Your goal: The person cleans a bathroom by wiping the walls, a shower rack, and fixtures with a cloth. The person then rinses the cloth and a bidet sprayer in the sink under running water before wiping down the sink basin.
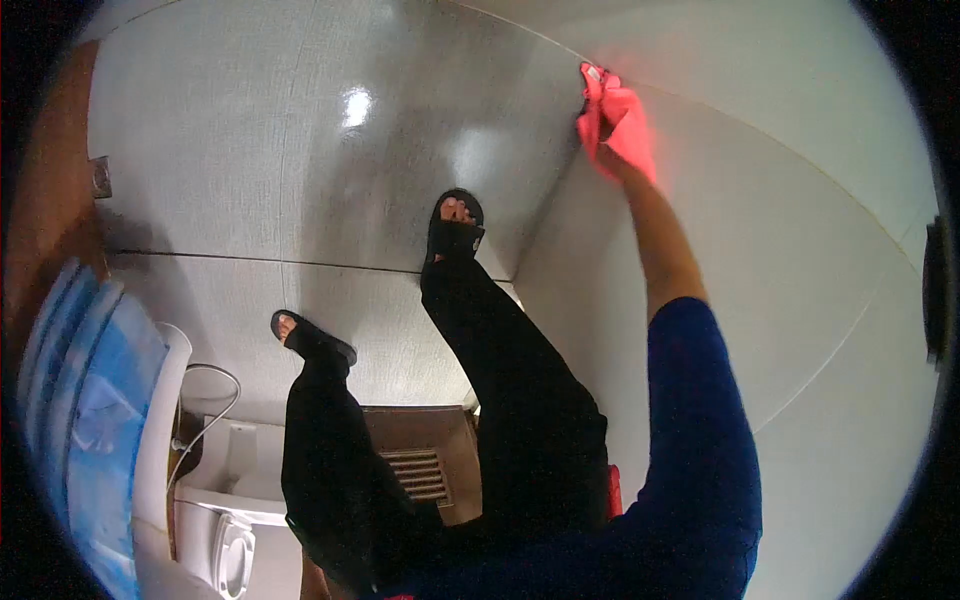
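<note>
A bright pink cloth (pixel 628 125) with a small pale tag covers much of my right hand (pixel 608 158). The fingers are mostly hidden by its folds, but the hand is closed on it. With the arm stretched far forward, the cloth touches the corner where the grey tiled floor (pixel 230 120) meets the pale wall (pixel 760 200). My left hand is not in view.
My feet in black sandals (pixel 457 235) stand apart on the shiny floor. A brown doorway piece with a slatted grille (pixel 418 474) lies between my legs. Blue translucent plastic (pixel 110 400), a thin hose (pixel 232 380) and a white toilet (pixel 234 555) are at lower left.
</note>
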Demonstrator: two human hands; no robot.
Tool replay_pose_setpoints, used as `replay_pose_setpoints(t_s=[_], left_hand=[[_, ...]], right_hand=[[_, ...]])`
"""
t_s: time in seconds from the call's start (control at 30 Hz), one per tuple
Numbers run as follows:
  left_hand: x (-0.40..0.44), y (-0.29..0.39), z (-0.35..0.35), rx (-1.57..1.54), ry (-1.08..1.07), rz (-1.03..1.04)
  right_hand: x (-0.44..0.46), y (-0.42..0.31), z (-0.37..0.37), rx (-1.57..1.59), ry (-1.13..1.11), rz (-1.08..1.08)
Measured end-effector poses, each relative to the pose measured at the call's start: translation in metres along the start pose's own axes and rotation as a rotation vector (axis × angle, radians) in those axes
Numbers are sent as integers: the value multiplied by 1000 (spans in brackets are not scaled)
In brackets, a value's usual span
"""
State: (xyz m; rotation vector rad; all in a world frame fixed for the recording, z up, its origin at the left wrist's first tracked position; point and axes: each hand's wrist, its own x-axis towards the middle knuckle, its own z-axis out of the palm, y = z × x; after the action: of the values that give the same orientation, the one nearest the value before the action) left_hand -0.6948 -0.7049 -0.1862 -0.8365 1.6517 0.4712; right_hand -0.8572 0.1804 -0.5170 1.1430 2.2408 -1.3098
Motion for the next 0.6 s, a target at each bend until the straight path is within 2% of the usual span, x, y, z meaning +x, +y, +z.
replay_pose_setpoints(t_s=[0.13,0.27,0.3,0.33,0.4,0.43,0.47,0.53,0.6], left_hand=[[14,-9,-20,-27,-10,78],[58,-29,-51,-168,-19,411],[56,-13,-62,-72,-3,383],[47,10,-69,-91,28,231],[31,73,-80,38,-10,229],[47,86,-92,339,-29,563],[83,75,-106,-475,-294,211],[103,138,-109,-186,-159,454],[91,218,-99,-131,-89,564]], right_hand=[[-116,45,78,-152,-146,230],[-193,27,79,-150,-81,298],[-190,18,64,-130,-19,279],[-184,7,46,-112,50,248],[-170,-24,5,-68,183,173],[-170,-42,-16,-50,230,140],[-178,-59,-32,-47,266,119],[-222,-85,-52,-82,309,97],[-293,-115,-57,-148,314,96]])
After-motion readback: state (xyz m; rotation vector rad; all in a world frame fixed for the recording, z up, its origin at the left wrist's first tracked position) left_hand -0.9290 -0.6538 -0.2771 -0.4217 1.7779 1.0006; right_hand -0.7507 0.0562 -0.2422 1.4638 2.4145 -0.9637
